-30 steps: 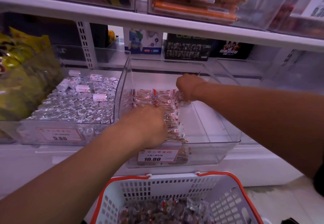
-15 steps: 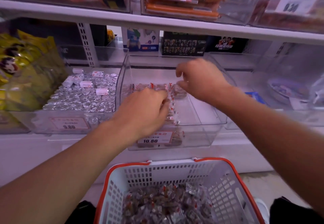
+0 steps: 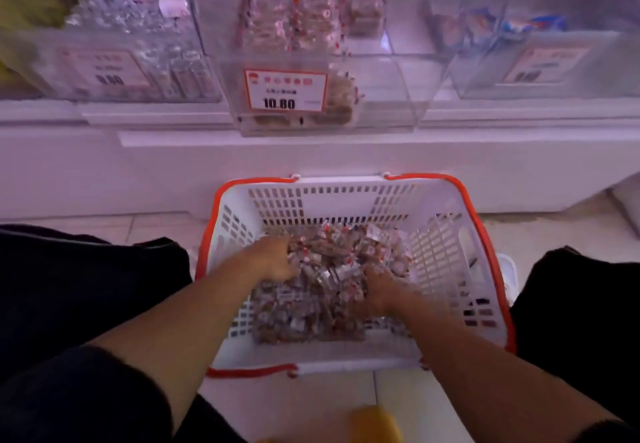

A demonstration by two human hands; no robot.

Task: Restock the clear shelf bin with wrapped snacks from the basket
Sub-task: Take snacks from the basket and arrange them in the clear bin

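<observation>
Both hands have dropped from the bin [image 3: 322, 61] into the basket [image 3: 446, 245]; left hand [image 3: 277, 262] and right hand [image 3: 375, 290] grasp snacks [image 3: 325, 269] for another load.

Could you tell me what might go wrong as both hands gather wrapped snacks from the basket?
1. Both the left hand and right hand dig into the loose wrapped snacks; an overfull handful could spill on the way up.
2. The clear shelf bin sits above the basket, so dropped packets may miss both.

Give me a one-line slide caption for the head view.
Both hands, left and right, dig into wrapped snacks in the basket below the clear bin.
</observation>
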